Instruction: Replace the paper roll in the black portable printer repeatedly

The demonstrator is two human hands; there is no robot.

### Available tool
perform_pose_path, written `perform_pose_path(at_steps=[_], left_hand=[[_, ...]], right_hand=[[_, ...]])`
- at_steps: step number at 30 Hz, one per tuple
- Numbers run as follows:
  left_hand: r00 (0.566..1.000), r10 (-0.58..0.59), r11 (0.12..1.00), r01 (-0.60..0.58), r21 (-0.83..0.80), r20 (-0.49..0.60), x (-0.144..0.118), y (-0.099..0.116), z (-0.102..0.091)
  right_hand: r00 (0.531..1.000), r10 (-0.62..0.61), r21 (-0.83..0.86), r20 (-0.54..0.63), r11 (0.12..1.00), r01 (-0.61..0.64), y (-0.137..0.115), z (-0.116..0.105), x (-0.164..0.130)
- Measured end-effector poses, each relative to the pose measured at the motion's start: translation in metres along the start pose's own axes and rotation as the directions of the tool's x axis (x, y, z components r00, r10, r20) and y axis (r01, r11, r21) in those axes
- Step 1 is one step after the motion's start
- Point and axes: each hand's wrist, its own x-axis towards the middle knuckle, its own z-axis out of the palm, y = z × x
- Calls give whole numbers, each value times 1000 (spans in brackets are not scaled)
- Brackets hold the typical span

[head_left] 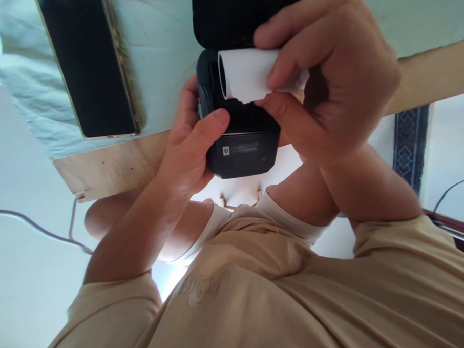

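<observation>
A small black receipt printer (243, 155) with a Bluetooth mark on its front is held at the table's edge. My left hand (190, 140) is closed round its left side, with the thumb over the rim. The printer's black lid (229, 20) stands open at the far side. Above the paper bay is a white paper roll (246, 73), its hollow left end showing and its loose edge ragged. My right hand (327, 72) pinches the roll's right part between thumb and fingers. Whether the roll touches the bay floor is hidden.
A dark-screened smartphone (91, 67) lies at the left on the pale green tablecloth (158, 59). The wooden table edge (112, 169) runs across in front of my knees. A cable (34, 226) hangs at the lower left. A dark patterned strip (410, 151) is at the right.
</observation>
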Motion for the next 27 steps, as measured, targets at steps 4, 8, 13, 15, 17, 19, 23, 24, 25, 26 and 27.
perform_pose_path(at_steps=[4,8,13,15,17,19,23,24,25,26,27], left_hand=[[1000,-9,1000,9,2,15,-1,1,1],[1000,-6,1000,6,-5,25,-2,3,-1],[997,-10,995,17,-96,70,-2,4,-1],[998,0,990,10,-140,66,-1,4,-1],[999,13,983,-3,-185,52,1,4,-1],[998,29,977,-18,-212,48,3,4,-1],[998,28,978,-16,-206,55,5,6,-4],[998,26,980,-14,-199,58,4,7,-5],[998,28,981,-15,-192,62,4,7,-5],[997,33,982,-19,-190,69,3,7,-5],[996,42,981,-27,-192,74,2,8,-5]], right_hand=[[999,6,14,32,1000,-6,1,4,0],[998,-9,27,54,1000,7,3,9,0],[995,-97,-86,-10,992,96,5,12,-1],[991,-130,-153,-8,980,127,1,10,-1],[989,-143,-195,46,969,149,-4,9,-2],[981,-175,-179,79,966,187,-9,9,-4],[966,-243,-57,86,967,248,-11,13,-9],[966,-243,-35,88,968,247,-9,13,-10],[966,-243,-27,86,969,246,-8,12,-11],[967,-240,-31,87,969,243,-6,10,-11],[968,-233,-47,90,970,238,-4,8,-11]])
